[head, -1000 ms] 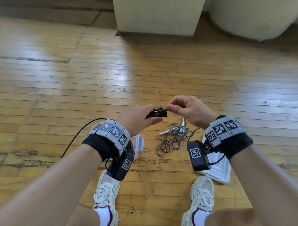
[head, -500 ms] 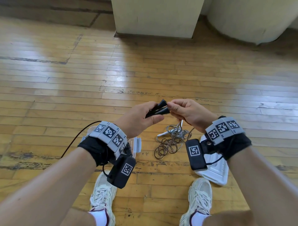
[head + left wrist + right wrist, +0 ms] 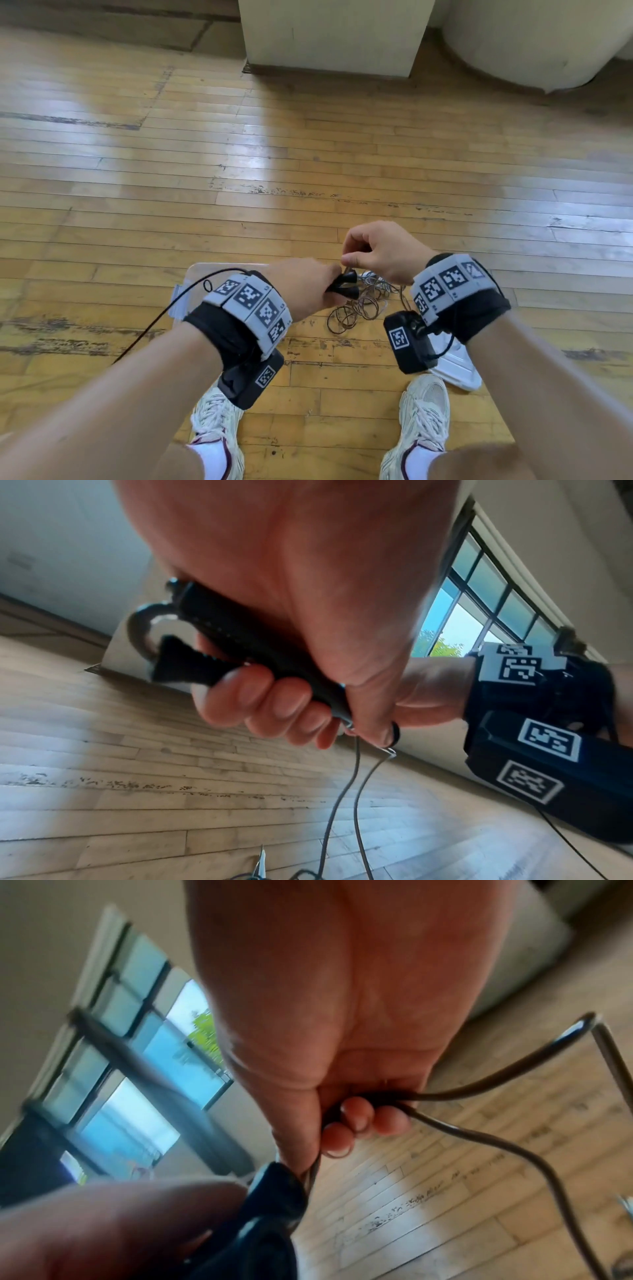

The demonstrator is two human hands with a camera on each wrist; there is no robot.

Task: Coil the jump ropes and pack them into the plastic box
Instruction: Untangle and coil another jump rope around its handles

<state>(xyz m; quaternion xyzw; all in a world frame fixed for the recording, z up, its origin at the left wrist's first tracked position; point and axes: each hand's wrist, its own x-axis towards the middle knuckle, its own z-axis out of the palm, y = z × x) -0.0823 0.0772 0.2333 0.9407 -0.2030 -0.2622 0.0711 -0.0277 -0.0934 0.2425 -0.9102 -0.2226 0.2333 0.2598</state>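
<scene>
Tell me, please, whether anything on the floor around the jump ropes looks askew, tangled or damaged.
The spare jump rope lies in a loose tangle, not a neat coil, between the plastic box and the white lid. The wooden floor has scuffed, worn patches. Nothing looks spilled or broken.

In the head view both hands meet at centre frame, the left hand (image 3: 305, 286) to the left, the right hand (image 3: 380, 251) just right of it and slightly higher, the rope handles (image 3: 346, 286) between them. Below them a coiled rope (image 3: 359, 308) lies on the floor (image 3: 308, 154). The plastic box (image 3: 191, 281) sits behind the left wrist, a lid (image 3: 459, 370) at lower right, beside the right shoe (image 3: 424, 421); the left shoe (image 3: 212, 421) is lower centre-left.
</scene>
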